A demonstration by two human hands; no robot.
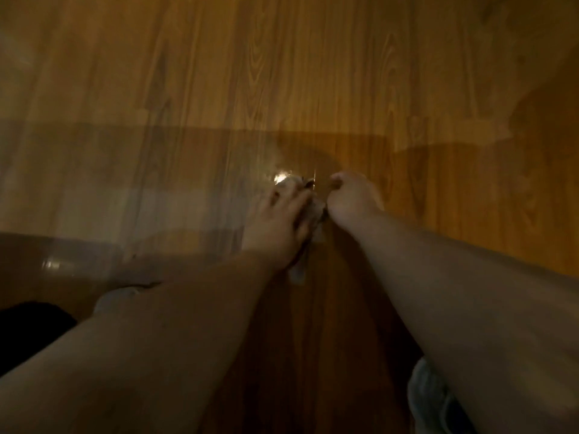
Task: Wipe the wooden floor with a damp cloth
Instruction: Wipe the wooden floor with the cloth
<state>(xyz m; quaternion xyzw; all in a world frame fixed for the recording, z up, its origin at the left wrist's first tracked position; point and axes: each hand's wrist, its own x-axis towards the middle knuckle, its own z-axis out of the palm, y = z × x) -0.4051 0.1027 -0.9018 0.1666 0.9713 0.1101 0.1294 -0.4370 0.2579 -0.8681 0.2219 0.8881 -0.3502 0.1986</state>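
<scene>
A pale, crumpled cloth [315,211] lies on the wooden floor [188,89], mid-view. The left hand [279,220] rests on it, fingers stretched fairly straight, pressing down. The right hand [351,198] is curled like a fist against the cloth's right edge; blur hides whether it grips. A glare spot [280,178] shines just beyond the left fingertips
</scene>
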